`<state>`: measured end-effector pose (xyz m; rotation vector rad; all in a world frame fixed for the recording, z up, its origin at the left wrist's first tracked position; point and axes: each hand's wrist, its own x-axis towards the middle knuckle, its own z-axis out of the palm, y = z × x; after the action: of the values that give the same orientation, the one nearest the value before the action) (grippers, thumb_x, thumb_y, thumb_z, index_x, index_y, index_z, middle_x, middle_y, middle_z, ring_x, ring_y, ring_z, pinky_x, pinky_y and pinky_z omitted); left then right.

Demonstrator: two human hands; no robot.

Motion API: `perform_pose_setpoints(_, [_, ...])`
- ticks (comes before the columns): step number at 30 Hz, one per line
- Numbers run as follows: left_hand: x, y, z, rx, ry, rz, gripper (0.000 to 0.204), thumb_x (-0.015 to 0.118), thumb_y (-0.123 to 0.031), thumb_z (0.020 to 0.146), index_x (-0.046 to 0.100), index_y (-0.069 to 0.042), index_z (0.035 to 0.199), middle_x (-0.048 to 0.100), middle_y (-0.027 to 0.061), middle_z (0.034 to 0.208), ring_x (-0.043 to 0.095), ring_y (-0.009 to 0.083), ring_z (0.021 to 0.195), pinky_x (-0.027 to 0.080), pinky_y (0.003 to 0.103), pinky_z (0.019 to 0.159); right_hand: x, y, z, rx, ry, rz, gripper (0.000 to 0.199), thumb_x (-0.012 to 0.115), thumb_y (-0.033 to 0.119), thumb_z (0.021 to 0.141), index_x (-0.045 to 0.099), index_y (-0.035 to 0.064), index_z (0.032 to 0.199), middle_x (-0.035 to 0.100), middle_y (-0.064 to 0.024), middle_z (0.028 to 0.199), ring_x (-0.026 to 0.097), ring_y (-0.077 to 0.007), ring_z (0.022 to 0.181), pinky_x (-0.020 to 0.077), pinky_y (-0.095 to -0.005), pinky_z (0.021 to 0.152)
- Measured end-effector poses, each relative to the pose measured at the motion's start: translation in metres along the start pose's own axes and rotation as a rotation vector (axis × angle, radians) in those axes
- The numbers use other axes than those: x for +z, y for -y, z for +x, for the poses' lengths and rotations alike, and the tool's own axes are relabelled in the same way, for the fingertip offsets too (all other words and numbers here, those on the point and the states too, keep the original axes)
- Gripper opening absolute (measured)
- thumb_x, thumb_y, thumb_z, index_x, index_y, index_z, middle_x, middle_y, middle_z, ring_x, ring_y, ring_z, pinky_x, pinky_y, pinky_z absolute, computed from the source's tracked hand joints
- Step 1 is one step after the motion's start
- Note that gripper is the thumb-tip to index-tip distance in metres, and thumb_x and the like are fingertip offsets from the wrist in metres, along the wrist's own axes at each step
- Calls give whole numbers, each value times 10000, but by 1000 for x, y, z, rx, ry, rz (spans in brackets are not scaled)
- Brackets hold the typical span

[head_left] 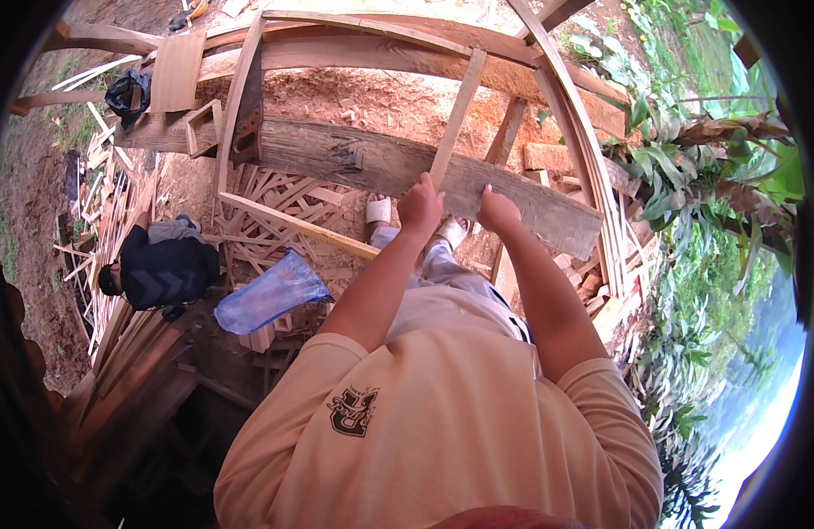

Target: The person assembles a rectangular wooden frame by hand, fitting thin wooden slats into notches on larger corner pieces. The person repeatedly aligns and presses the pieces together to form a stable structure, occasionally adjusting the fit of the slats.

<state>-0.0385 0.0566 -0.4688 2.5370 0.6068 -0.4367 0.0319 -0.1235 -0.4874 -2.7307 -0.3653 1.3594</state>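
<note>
My left hand (pixel 421 207) is closed around the near end of a narrow wooden slat (pixel 458 115). The slat slants away over a weathered grey plank (pixel 354 161) toward the curved beams at the back. Just right of it, my right hand (pixel 498 212) is closed near the plank's front edge, thumb on top. Whatever it grips, if anything, is hidden by the fingers. The plank lies across in front of my legs, with its sawn end (pixel 576 234) to the right.
Scrap strips (pixel 283 194) and sawdust cover the ground beyond my sandals. A bluish clear plastic bag (pixel 273 294) lies at left, near a person in a dark jacket (pixel 169 269). Upright frame boards (pixel 241 101) rise at left, others at right. Another wooden strip (pixel 297 225) slants left of my arm. Leafy plants (pixel 680 176) border the right.
</note>
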Motion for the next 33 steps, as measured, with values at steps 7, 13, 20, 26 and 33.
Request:
perform_pose_setpoints(7, [-2, 6, 2, 15, 24, 36, 396, 768, -326, 944, 560, -47, 1134, 750, 222, 935, 751, 435, 886, 605, 529, 725, 2, 9, -1, -6, -16, 39, 630, 499, 132, 1010, 333, -145, 1550, 720, -284, 1212, 721, -429, 1106, 593, -513, 923])
perform_pose_setpoints(13, [8, 15, 7, 37, -2, 31, 358, 768, -328, 941, 620, -30, 1073, 753, 229, 932, 751, 434, 886, 603, 537, 724, -2, 13, -3, -43, -18, 21, 537, 511, 117, 1005, 452, -188, 1443, 724, -284, 1200, 722, -433, 1100, 598, -508, 914])
perform_pose_setpoints(20, [3, 14, 8, 15, 10, 33, 339, 780, -347, 928, 679, -33, 1004, 754, 228, 910, 749, 434, 869, 605, 529, 730, 4, 8, 7, -71, -28, 14, 580, 571, 143, 978, 459, -197, 1435, 731, -284, 1180, 731, -423, 1082, 601, -495, 907])
perform_pose_setpoints(26, [6, 20, 12, 68, 3, 62, 333, 767, -364, 933, 698, -41, 976, 757, 207, 896, 762, 403, 841, 613, 496, 722, 5, 10, 7, -61, -31, 18, 619, 601, 151, 965, 442, -210, 1442, 734, -280, 1174, 738, -414, 1072, 605, -483, 891])
perform_pose_setpoints(33, [6, 18, 12, 67, 9, 50, 333, 770, -352, 929, 693, -33, 981, 755, 217, 904, 760, 408, 845, 612, 503, 725, 6, 9, 6, -105, -24, -11, 624, 597, 145, 959, 438, -220, 1440, 740, -274, 1154, 744, -401, 1061, 609, -482, 876])
